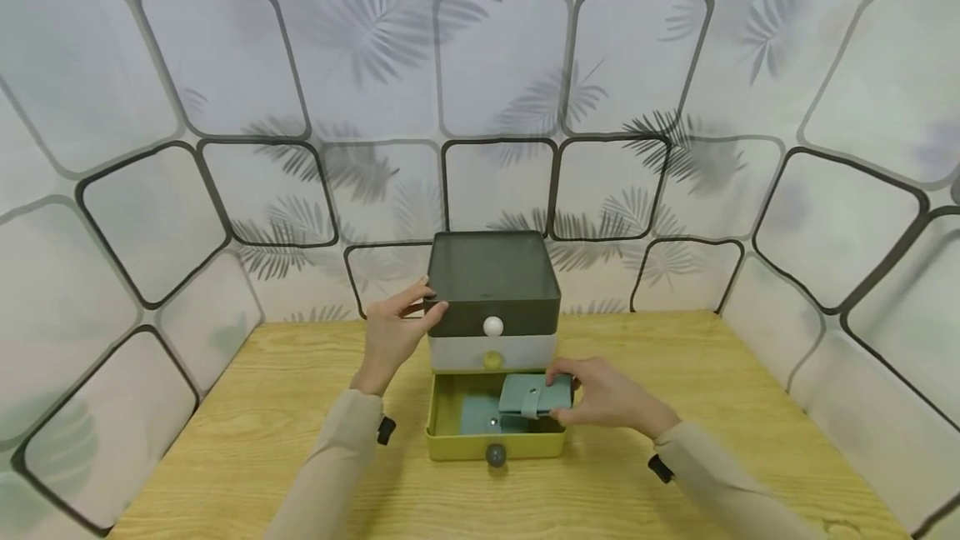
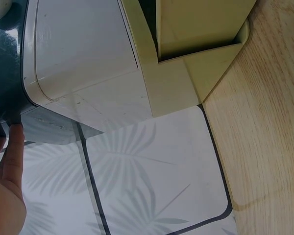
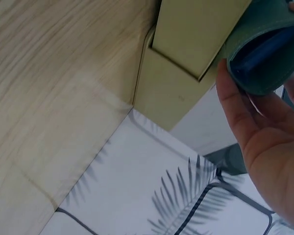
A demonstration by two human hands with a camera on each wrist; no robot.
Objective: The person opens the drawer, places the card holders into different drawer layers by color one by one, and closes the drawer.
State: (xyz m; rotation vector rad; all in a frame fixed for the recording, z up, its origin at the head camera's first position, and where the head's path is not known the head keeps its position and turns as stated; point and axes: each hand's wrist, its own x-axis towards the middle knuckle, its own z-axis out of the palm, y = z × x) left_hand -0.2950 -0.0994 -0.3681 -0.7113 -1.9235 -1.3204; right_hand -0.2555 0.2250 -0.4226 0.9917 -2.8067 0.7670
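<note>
A small drawer cabinet (image 1: 491,269) stands on the table, dark on top, white in the middle, yellow-green below. Its bottom drawer (image 1: 450,447) is pulled out. My right hand (image 1: 607,394) pinches a teal wallet (image 1: 517,394) with a snap strap, held over the drawer's right side. In the right wrist view the wallet (image 3: 264,63) shows its curved open end between thumb and fingers. Another wallet (image 1: 476,415), also teal, lies in the drawer, partly covered by the held one. My left hand (image 1: 393,327) touches the dark top section's front left corner with fairly straight fingers.
Round knobs sit on the drawer fronts: a white knob (image 1: 492,326), a yellow-green knob (image 1: 492,360) and a dark grey knob (image 1: 496,455). Wood-grain table (image 1: 300,407) surrounds the cabinet. Behind it and at both sides hangs a leaf-patterned backdrop (image 1: 502,65).
</note>
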